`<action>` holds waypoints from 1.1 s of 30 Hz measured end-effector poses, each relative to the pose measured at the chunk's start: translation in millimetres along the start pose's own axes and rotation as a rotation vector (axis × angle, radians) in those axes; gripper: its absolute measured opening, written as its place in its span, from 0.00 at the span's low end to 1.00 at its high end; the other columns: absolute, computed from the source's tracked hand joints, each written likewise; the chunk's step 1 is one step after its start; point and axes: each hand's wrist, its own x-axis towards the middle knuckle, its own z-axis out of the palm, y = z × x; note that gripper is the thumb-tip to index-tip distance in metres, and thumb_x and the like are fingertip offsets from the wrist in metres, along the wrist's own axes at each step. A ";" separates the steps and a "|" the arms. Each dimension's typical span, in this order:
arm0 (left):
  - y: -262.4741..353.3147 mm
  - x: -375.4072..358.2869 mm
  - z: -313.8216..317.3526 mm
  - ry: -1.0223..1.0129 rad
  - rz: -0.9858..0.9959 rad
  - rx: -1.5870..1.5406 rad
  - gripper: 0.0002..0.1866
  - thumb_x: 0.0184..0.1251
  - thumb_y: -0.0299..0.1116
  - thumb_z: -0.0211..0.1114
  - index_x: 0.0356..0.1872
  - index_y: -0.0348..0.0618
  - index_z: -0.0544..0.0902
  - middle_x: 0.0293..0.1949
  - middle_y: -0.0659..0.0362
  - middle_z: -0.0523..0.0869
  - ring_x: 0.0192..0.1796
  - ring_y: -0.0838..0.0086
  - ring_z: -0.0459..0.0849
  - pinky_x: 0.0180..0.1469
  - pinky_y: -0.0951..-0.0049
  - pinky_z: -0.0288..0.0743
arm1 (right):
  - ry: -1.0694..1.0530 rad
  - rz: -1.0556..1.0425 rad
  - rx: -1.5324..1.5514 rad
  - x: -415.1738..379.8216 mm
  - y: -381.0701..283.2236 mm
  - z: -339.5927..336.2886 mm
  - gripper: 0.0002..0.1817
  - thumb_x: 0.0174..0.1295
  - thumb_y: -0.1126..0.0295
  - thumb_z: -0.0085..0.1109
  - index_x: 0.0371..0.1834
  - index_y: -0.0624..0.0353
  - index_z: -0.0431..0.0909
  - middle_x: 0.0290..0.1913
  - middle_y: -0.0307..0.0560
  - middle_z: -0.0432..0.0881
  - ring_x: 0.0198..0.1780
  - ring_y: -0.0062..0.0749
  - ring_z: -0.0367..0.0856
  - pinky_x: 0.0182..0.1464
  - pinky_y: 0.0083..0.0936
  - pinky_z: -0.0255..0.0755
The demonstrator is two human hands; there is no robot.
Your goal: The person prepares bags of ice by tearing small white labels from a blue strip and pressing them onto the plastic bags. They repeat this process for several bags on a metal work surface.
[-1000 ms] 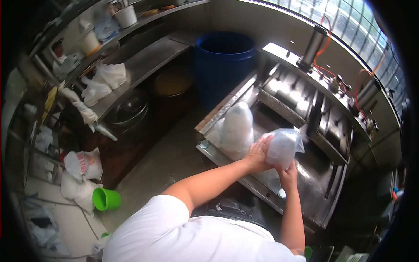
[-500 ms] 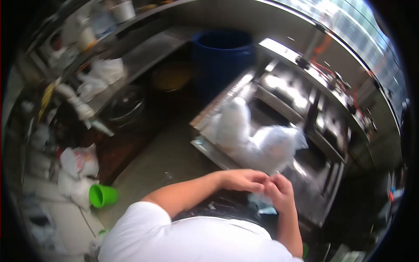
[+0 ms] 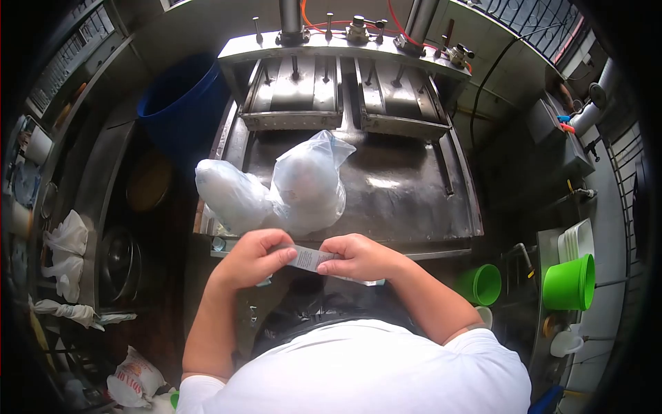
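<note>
A pale strip with small printed text (image 3: 305, 258), like a label strip, is stretched between my two hands in front of my waist. My left hand (image 3: 256, 258) pinches its left end between thumb and fingers. On the other end, the thumb and curled fingers of my right hand (image 3: 360, 256) are closed. A light piece continues below the right hand toward the forearm. Just beyond the hands, two filled clear plastic bags (image 3: 307, 181) with whitish contents sit side by side on a metal press table (image 3: 396, 200).
Two metal press plates (image 3: 293, 90) hang over the table's back. A blue barrel (image 3: 183, 96) stands at the back left. Green buckets (image 3: 569, 283) are at right. A shelf (image 3: 89, 165) with white bags runs along the left, and a printed sack (image 3: 134, 378) lies at lower left.
My view has swung to the right, bringing the press table in front of me. My hands have moved apart from being together, and the printed strip now shows between them.
</note>
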 end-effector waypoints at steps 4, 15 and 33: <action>3.6 16.0 0.2 0.154 0.131 0.237 0.09 0.75 0.31 0.73 0.44 0.34 0.88 0.34 0.59 0.87 0.38 0.75 0.82 0.43 0.69 0.78 | 0.098 0.026 0.155 -9.5 7.1 8.2 0.14 0.79 0.62 0.68 0.55 0.62 0.88 0.39 0.39 0.89 0.42 0.20 0.82 0.47 0.26 0.78; 3.0 4.8 27.5 0.517 0.357 0.391 0.14 0.69 0.26 0.77 0.53 0.37 0.86 0.48 0.49 0.89 0.50 0.53 0.88 0.56 0.57 0.82 | 0.240 -0.071 0.397 -11.7 21.2 24.7 0.11 0.80 0.71 0.63 0.59 0.62 0.86 0.43 0.35 0.88 0.45 0.19 0.82 0.51 0.24 0.78; 0.0 3.6 77.8 0.632 0.177 0.172 0.03 0.76 0.23 0.68 0.43 0.35 0.88 0.37 0.56 0.88 0.39 0.74 0.86 0.44 0.70 0.80 | 0.493 -0.264 0.078 -34.6 33.7 28.4 0.12 0.77 0.73 0.60 0.59 0.63 0.85 0.47 0.60 0.91 0.48 0.52 0.91 0.52 0.40 0.82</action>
